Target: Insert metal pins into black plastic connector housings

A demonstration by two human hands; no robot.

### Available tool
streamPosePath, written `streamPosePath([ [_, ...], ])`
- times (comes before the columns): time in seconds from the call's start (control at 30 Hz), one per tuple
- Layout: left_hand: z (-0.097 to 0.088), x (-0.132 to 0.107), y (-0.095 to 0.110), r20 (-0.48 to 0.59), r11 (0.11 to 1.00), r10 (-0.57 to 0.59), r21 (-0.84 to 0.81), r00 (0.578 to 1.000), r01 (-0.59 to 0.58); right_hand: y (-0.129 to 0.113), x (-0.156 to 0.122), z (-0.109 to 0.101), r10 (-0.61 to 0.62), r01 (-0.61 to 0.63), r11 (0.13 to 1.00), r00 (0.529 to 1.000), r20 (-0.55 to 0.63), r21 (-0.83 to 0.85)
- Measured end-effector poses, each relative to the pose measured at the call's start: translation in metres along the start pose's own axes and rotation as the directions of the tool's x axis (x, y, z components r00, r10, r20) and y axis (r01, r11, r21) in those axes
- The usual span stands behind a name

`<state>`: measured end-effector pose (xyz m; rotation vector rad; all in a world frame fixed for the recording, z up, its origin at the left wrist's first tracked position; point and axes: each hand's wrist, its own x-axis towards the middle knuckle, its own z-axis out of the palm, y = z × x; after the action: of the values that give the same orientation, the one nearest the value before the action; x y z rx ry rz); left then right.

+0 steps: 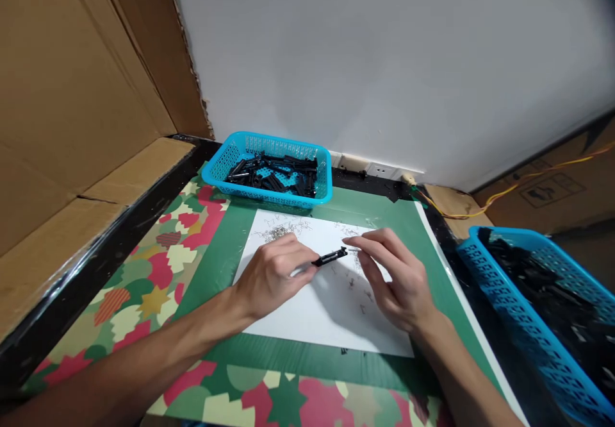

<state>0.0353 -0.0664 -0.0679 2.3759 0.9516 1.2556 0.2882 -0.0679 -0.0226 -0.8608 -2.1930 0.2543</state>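
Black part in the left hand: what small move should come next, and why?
Probably ease the right hand slightly toward the left hand, so the metal piece pinched in it meets the tip of the black part. The left hand holds it pointed at the piece, and the two look just short of touching.

Two hands (pixel 271 276) (pixel 398 283), two baskets (pixel 217 169) (pixel 509 308), one sheet (pixel 317 318), one black piece (pixel 330 258)

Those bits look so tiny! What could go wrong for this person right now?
The left hand pinches a small black part while the right hand holds what looks like a thin metal pin at its tip. The pin could slip from that fine grip and get lost among the loose metal bits scattered on the white paper. The right forearm might also knock the blue basket close beside it.
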Motion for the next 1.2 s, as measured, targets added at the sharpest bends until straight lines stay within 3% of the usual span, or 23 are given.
streamPosePath([
  [0.23, 0.003, -0.001, -0.001, 0.066, 0.994, 0.011, 0.109, 0.998, -0.018, 0.009, 0.003, 0.006, -0.015, 0.028, 0.987, 0.997, 0.081, -0.159],
  [0.33, 0.002, -0.001, 0.000, 0.103, 0.992, 0.009, 0.128, 0.995, -0.022, 0.006, 0.002, 0.008, 0.015, -0.018, 0.992, 1.000, -0.027, -0.124],
  [0.47, 0.002, 0.000, 0.000, 0.135, 0.990, 0.021, 0.136, 0.991, -0.039, -0.007, 0.005, 0.019, 0.229, -0.224, 0.974, 0.957, -0.178, 0.047],
  [0.53, 0.002, 0.000, 0.000, 0.141, 0.990, 0.029, 0.136, 0.990, -0.048, -0.012, 0.007, 0.026, 0.328, -0.306, 0.940, 0.932, -0.155, 0.148],
  [0.63, 0.003, 0.001, 0.000, 0.131, 0.990, 0.037, 0.130, 0.991, -0.054, -0.015, 0.010, 0.034, 0.377, -0.351, 0.908, 0.922, -0.083, 0.229],
  [0.8, 0.003, 0.002, 0.000, 0.115, 0.992, 0.033, 0.115, 0.993, -0.046, -0.014, 0.010, 0.039, 0.398, -0.378, 0.878, 0.917, -0.008, 0.292],
  [1.2, 0.004, 0.002, 0.001, 0.096, 0.994, 0.009, 0.111, 0.995, -0.020, -0.012, 0.009, 0.039, 0.389, -0.374, 0.885, 0.921, -0.002, 0.276],
])
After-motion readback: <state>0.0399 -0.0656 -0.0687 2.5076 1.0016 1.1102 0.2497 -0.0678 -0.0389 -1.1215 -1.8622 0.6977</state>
